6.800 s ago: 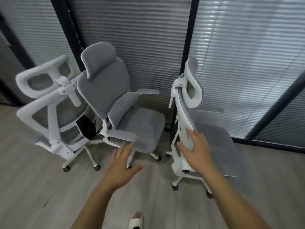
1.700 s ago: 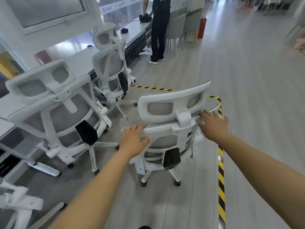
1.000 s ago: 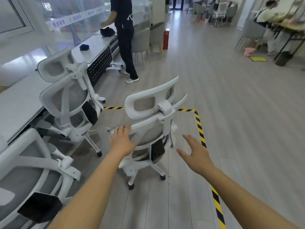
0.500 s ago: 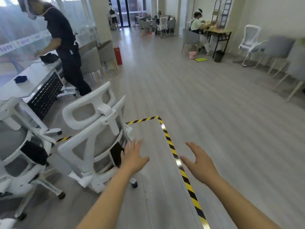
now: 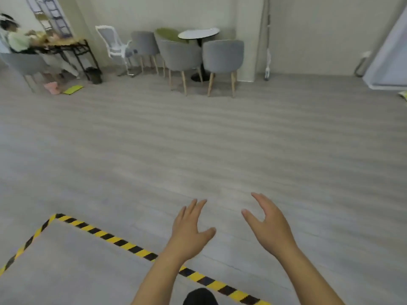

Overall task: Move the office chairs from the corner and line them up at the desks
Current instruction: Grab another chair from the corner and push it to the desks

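Grey plank floor (image 5: 220,139) fills nearly the whole view, crossed near the bottom by a corner of yellow-and-black hazard tape (image 5: 123,243). None of the office chairs from the corner and none of the desks show here, so how many are lined up and how many are left cannot be counted. Both hands are empty. The left hand (image 5: 189,230) and the right hand (image 5: 267,223) reach out over bare floor, fingers spread and relaxed, touching nothing. This looks like a gap between chairs, with the next one somewhere out of view. By the far wall, grey tub chairs (image 5: 222,55) stand round a small round table (image 5: 198,33), with a white-framed chair (image 5: 114,44) just beside them. All are well apart from the hands, and whether the white one belongs to the task cannot be told.
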### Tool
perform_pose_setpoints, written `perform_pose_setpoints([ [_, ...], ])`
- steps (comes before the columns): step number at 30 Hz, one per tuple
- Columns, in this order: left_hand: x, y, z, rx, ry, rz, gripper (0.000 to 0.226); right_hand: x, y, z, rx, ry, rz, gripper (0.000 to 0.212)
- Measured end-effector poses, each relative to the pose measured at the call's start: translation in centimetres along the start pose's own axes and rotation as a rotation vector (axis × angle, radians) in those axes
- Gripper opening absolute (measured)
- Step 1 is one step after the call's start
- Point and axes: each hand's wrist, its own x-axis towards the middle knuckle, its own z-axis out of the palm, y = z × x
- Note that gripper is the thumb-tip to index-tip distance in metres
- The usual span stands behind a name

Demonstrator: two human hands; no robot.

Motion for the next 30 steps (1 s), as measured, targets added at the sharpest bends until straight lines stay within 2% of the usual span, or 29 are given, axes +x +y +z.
perform_pose_setpoints([
  [5, 9.3, 9.1, 6.6, 0.204, -0.223, 0.225, 0.077, 1.0, 8.9, -6.9, 0.013, 0.192, 0.29, 0.063],
  [9, 16.4, 16.1, 12.1, 0.221, -0.448, 0.354, 0.079, 3.0, 14.4, -12.0, -0.03, 0.303, 0.498, 0.064],
  [14, 24.4, 27.4, 17.4, 0.291, -0.614, 0.536, 0.082, 6.6, 18.3, -21.2, -0.012, 0.401, 0.634, 0.064],
  [17, 27.4, 35.3, 21.8, 0.268, -0.684, 0.65, 0.082, 6.4, 20.1, -26.8, 0.045, 0.604, 0.67, 0.064],
  [21, 28.6, 43.9, 30.2, 0.407, -0.79, 0.838, 0.083, 2.4, 23.8, -31.3, 0.113, 0.842, 0.83, 0.068],
  [25, 26.1, 51.5, 39.8, 0.485, -0.935, 1.005, 0.081, -3.3, 28.1, -34.7, 0.342, 1.124, 0.999, 0.055],
  [28, 23.4, 56.6, 47.2, 0.567, -1.012, 1.133, 0.081, -6.7, 33.1, -37.6, 0.367, 1.272, 1.113, 0.065],
  [30, 22.1, 59.8, 51.8, 0.627, -1.028, 1.181, 0.081, -7.8, 36.8, -40.4, 0.35, 1.329, 1.142, 0.062],
])
